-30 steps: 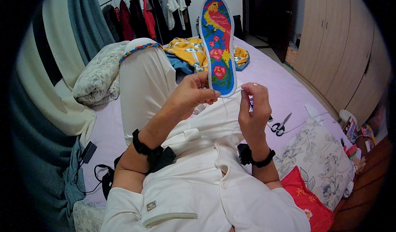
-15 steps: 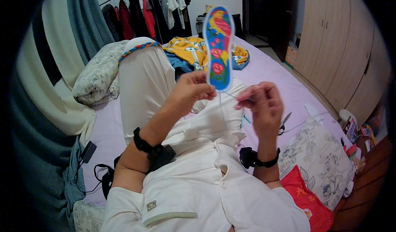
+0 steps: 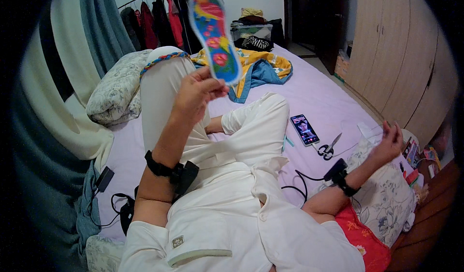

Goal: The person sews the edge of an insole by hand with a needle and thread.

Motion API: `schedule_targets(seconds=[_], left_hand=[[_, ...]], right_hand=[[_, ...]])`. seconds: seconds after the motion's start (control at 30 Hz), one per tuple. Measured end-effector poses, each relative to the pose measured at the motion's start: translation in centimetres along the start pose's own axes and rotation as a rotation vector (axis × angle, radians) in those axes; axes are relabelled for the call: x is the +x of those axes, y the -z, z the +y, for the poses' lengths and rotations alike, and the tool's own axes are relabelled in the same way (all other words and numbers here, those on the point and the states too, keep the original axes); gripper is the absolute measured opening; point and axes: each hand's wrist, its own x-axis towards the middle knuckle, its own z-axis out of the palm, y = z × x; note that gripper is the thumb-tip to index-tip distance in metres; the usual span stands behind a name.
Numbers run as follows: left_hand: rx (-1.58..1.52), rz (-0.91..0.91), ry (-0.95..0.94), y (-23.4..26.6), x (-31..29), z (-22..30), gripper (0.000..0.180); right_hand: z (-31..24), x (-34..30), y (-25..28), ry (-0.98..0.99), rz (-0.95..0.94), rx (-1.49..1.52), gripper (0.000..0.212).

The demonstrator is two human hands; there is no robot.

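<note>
In my left hand [image 3: 200,92] is an insole [image 3: 215,40], gripped at its lower end between thumb and fingers and held up, tilted left. It is embroidered with a red and yellow bird, pink flowers and a blue ground, with a white rim. Far out to the right, my right hand [image 3: 388,144] is raised with its fingertips together. A faint thin line of thread runs at those fingertips; whether a needle is there is too small to tell. Below and left of that hand, scissors [image 3: 329,148] lie open on the bed beside a lit phone [image 3: 304,129].
I sit on a bed with a lilac sheet [image 3: 309,88]. A yellow and blue cloth [image 3: 261,73] lies beyond my knees. Folded bedding [image 3: 118,90] is at left, a floral pillow [image 3: 386,190] and red cushion [image 3: 360,238] at right. A black cable [image 3: 302,180] trails by my right forearm.
My right hand has swung from beside the insole far out to the right. My left hand has moved the insole up and left, tilting it. The phone has come into sight.
</note>
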Motion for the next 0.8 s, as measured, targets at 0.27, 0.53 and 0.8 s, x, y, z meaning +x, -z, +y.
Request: schedule_targets(seconds=[0.27, 0.53, 0.8], left_hand=[[0.054, -0.225, 0.185, -3.4, -2.0, -1.9, 0.030], [0.027, -0.323, 0.259, -4.4, -2.4, -2.2, 0.030], [-0.005, -0.340, 0.258, -4.4, -2.4, -2.4, 0.032]], right_hand=[[-9.2, -11.8, -9.8, 0.287, -0.652, -0.062, 0.031], [-10.2, -16.3, -11.4, 0.222, -0.912, 0.122, 0.030], [-10.3, -17.0, -11.7, 0.252, -0.947, 0.131, 0.028]])
